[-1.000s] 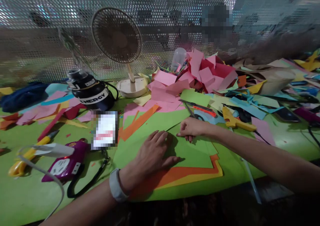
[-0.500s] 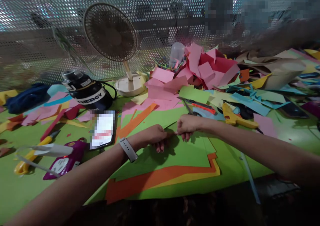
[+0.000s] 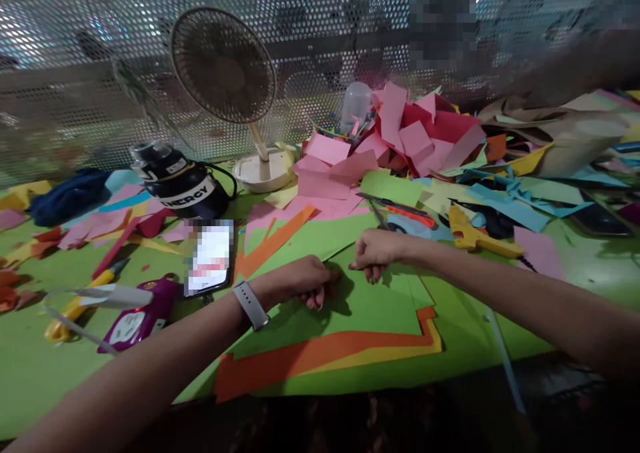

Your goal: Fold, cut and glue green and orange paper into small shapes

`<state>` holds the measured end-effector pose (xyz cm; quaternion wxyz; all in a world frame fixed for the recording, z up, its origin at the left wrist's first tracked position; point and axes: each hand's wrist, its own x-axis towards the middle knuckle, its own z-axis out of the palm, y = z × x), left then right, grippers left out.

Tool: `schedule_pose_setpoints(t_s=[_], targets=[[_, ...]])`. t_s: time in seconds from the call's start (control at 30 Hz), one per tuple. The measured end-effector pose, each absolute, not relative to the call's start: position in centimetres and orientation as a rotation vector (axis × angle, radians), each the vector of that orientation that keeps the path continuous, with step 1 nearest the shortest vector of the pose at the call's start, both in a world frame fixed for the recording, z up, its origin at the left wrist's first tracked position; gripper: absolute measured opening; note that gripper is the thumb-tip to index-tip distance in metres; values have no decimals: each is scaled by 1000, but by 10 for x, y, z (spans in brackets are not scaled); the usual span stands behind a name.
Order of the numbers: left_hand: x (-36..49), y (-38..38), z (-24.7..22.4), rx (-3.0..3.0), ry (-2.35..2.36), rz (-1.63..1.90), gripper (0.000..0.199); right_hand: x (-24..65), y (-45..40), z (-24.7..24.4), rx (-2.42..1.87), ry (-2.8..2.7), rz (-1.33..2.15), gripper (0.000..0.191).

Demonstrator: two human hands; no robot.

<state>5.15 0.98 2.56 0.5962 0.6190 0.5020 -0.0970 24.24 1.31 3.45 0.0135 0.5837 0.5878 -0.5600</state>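
Note:
My left hand [image 3: 306, 283], with a grey watch band on its wrist, hangs over a green paper sheet [image 3: 370, 309], its fingers curled in. Just to its right, my right hand [image 3: 377, 256] is closed, thumb against forefinger, above the same sheet. A small gap separates the two hands. What either one pinches, if anything, is too small or hidden to make out. Beneath the green sheet, orange paper [image 3: 285, 366] and yellow paper [image 3: 370, 361] stick out toward the table's front edge. Scissors [image 3: 383, 219] lie just behind my right hand.
Left of the papers lie a phone [image 3: 213, 256], a purple device [image 3: 133, 326] and a yellow cutter [image 3: 67, 316]. A black bottle [image 3: 183, 186] and a fan [image 3: 225, 73] stand behind. Pink scraps [image 3: 330, 173] pile up at the back; a yellow glue gun [image 3: 475, 236] lies right.
My hands have come slightly apart; their fingertips met before and a gap now shows between them. The view has shifted a little, while the papers stay in place.

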Motion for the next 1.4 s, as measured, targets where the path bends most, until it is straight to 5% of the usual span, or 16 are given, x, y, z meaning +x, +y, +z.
schedule_pose_setpoints(t_s=[0.3, 0.53, 0.77, 0.97, 1.23, 1.4], targets=[[38, -4, 31, 1545, 1180, -216, 51, 253, 13, 31, 1873, 1781, -1762, 37], [6, -19, 16, 2460, 1219, 492, 47, 257, -5, 29, 1902, 1775, -1793, 31], [-2, -19, -12, 2779, 958, 112, 75, 239, -22, 25, 1790, 1728, -1764, 44], [-4, -11, 0, 2772, 846, 28, 82, 229, -36, 20, 1955, 1826, -1701, 34], [-4, -11, -2, 2741, 831, 77, 79, 222, -49, 33, 2153, 2388, -836, 15], [-4, -10, -2, 2732, 828, 100, 80, 223, -44, 22, 1912, 2801, -632, 18]])
